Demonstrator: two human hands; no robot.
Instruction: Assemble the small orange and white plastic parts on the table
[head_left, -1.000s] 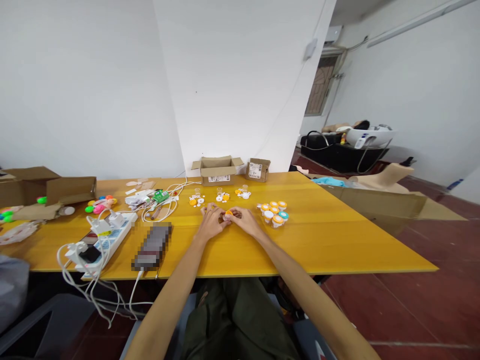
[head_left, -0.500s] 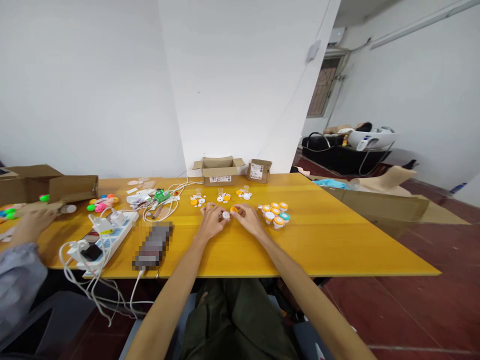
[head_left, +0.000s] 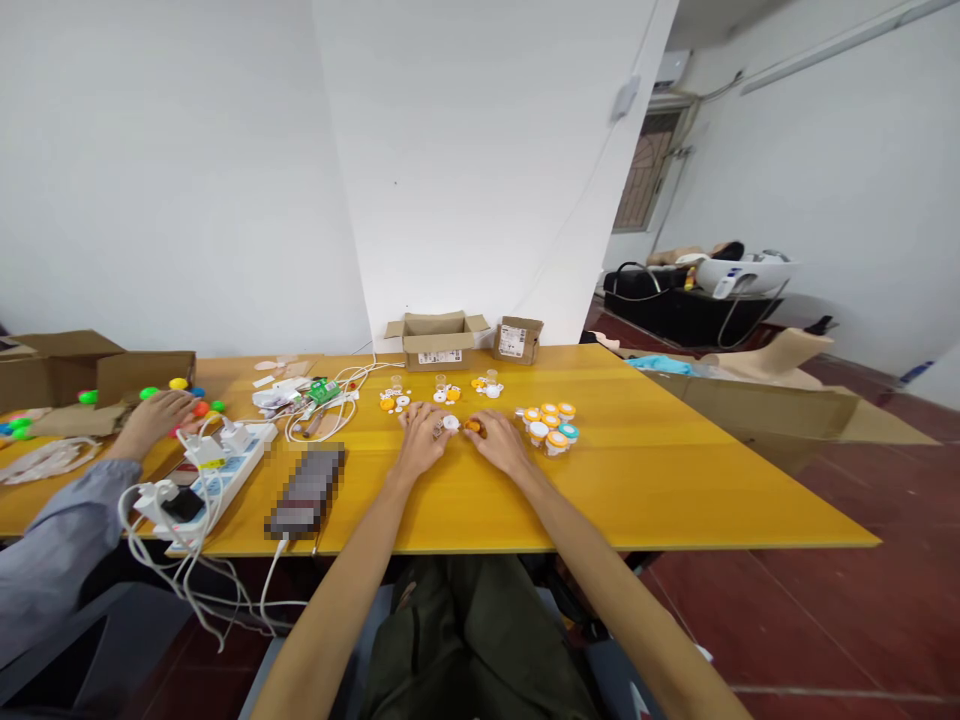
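At the far left of the glossy yellow-brown wooden table [head_left: 660, 495], a brown cardboard box [head_left: 150, 380] stands with its flaps spread, and a crumpled translucent plastic bag [head_left: 46, 462] lies in front of it. Another person's hand [head_left: 154, 424], in a grey-blue sleeve [head_left: 82, 520], reaches over small bright plastic balls [head_left: 178, 384]; whether it grips any is unclear. Next comes a long white power strip [head_left: 251, 462] crowded with plugs and cables, then a dark, pixelated rectangular slab [head_left: 306, 492] with a white cable at its near end. Behind that, a small green item [head_left: 322, 390] lies among looped white cords.

Near the middle, the wearer's left hand [head_left: 420, 443] rests low over the table, fingers curled and thumb closed in on a small round white plastic piece [head_left: 451, 423]. Beyond it stand small clear cups with loose white and orange parts [head_left: 388, 403] around them, and a brown cardboard box with a white label [head_left: 436, 356] by the wall. Just right of the white piece, the wearer's right hand [head_left: 501, 443] bends its fingers and thumb round a small orange plastic piece [head_left: 473, 427]; the two pieces are apart. Farther right, clear containers with orange, white and teal round lids [head_left: 557, 438] stand clustered together.
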